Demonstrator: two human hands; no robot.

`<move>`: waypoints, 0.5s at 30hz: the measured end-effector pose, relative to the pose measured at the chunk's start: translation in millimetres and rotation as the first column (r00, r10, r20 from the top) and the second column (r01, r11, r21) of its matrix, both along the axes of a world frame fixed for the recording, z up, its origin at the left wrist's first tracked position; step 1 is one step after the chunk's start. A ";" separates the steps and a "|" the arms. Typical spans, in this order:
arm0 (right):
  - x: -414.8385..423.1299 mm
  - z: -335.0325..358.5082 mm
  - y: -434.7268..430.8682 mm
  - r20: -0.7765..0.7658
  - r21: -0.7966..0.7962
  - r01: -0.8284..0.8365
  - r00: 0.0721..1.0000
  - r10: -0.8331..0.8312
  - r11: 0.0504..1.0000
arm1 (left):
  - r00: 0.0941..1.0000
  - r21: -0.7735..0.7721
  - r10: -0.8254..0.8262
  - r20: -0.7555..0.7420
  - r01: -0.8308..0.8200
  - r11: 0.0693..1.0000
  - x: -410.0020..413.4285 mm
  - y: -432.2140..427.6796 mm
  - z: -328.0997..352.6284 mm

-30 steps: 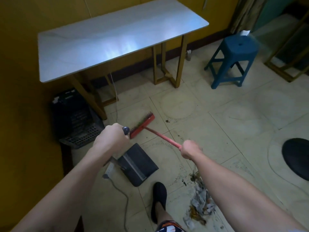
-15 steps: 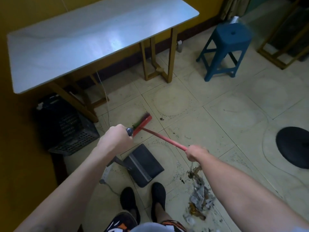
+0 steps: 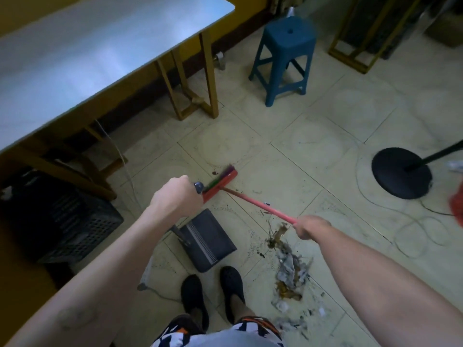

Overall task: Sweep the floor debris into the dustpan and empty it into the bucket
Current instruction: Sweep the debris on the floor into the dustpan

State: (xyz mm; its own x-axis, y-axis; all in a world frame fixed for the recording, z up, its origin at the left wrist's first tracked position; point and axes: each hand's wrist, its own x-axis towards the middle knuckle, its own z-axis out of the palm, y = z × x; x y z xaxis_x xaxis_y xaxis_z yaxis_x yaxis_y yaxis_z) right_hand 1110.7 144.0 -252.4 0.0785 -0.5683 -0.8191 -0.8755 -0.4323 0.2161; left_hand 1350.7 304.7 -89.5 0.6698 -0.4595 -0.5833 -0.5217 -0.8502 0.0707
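My left hand [image 3: 178, 196] is closed around the top of the dustpan's upright handle. The dark grey dustpan [image 3: 209, 240] rests on the tiled floor just below that hand, in front of my feet. My right hand [image 3: 312, 226] grips the red broom handle [image 3: 263, 206]. The red broom head [image 3: 220, 182] lies on the floor beyond the dustpan, beside small dark specks. A pile of debris [image 3: 290, 269], paper scraps and brown bits, sits on the floor right of the dustpan, under my right forearm. No bucket is clearly in view.
A grey-topped table [image 3: 95, 53] with yellow legs stands at upper left, a black crate [image 3: 62, 221] under it. A blue stool [image 3: 285, 58] is ahead. A black round stand base [image 3: 400, 171] with cables is at right. My black shoes [image 3: 213, 294] are near the dustpan.
The view has shifted so the table and stool sit higher and further left. The broom head has moved a little away from the dustpan; both hands keep their grips.
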 end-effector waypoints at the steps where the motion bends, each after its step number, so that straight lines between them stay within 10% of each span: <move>1: -7.1 1.2 0.8 -0.005 -0.001 0.028 1.000 -0.028 1.000 | 1.000 0.006 -0.018 -0.003 0.018 1.000 -2.9 -2.0 0.7; 15: -68.7 37.5 60.6 -0.130 0.031 0.194 0.973 -0.188 0.981 | 0.966 -0.059 -0.258 0.029 0.259 0.964 -18.1 20.1 4.8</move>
